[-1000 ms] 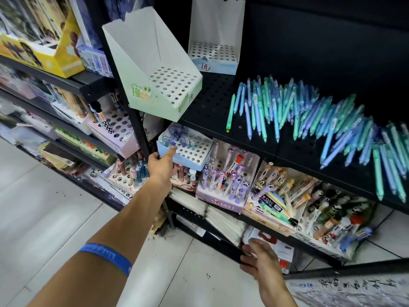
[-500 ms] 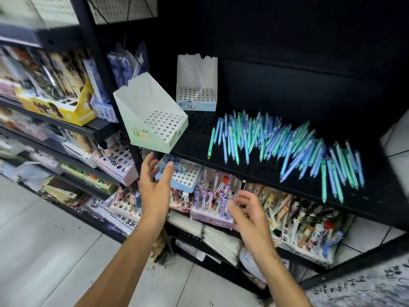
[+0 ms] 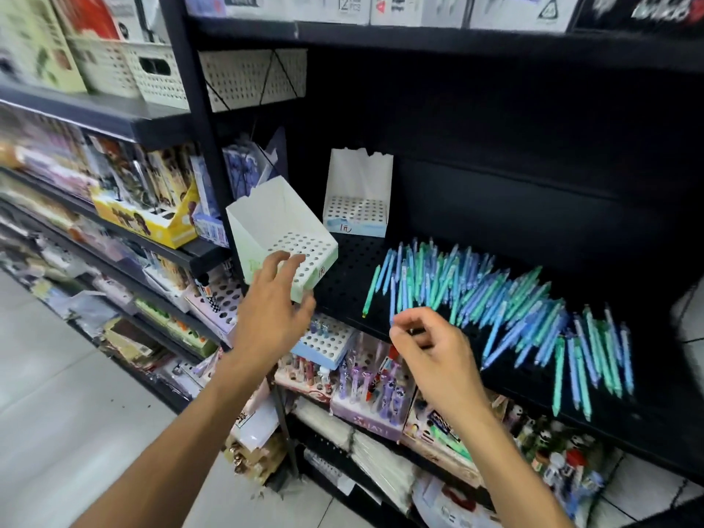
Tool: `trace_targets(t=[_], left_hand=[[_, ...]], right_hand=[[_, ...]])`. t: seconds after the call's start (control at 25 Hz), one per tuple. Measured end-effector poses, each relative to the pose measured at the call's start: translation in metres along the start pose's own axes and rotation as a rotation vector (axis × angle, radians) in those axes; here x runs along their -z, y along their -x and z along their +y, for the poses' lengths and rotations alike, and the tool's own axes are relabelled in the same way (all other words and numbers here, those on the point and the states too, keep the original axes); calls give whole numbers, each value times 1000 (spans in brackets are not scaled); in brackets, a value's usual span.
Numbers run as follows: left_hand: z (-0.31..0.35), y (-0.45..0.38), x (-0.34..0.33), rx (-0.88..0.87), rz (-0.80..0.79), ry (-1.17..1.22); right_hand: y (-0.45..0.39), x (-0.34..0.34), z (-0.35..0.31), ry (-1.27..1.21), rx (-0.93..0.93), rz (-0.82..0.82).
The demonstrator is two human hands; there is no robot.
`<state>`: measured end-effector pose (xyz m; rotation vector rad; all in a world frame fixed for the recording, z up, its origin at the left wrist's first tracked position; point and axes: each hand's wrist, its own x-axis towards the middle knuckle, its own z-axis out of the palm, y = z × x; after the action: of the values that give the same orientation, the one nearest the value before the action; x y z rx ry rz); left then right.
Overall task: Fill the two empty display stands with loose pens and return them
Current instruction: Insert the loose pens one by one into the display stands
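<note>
Reaching with spread fingers, your left hand [image 3: 272, 314] touches the green-fronted empty stand [image 3: 284, 238] at the shelf's [image 3: 343, 283] left edge. Your right hand [image 3: 430, 348] hovers, fingers loosely curled, holding nothing. Loose pens [image 3: 495, 299] lie at three o'clock; the second stand [image 3: 360, 200] sits at twelve.

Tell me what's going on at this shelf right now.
A person is restocking pens. The left hand reaches up to the nearer empty green stand, fingers at its front edge. The right hand, loosely curled, holds nothing near the loose pens piled on the black shelf. The blue stand behind is empty too.
</note>
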<state>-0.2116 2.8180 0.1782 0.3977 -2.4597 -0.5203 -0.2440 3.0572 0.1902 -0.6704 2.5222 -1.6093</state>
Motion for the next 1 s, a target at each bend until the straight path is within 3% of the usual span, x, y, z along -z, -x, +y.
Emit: trace_targets(t=[0.16,0.36,0.52,0.68,0.84,1.0], left_hand=[[-20,-22,-18,-31,-174,-267],[-49,-29,-30,-266,-85,-87],[-59,-43,-30,-323,-120,-72],[-41,-46,-25,-385,-58,0],[-7,-53,-34,-739,-235,124],[43,-62,-45,-762,-328,250]], right_hand=[[-25,-15,-3,41,-36,36],[-48,-31,-4,136,-71,88],[-65,-30,-6,239,-74,117],[-77,-21,-1,310,-97,121],[-89,2,0,316,-64,158],[-75,36,7,304,-40,205]])
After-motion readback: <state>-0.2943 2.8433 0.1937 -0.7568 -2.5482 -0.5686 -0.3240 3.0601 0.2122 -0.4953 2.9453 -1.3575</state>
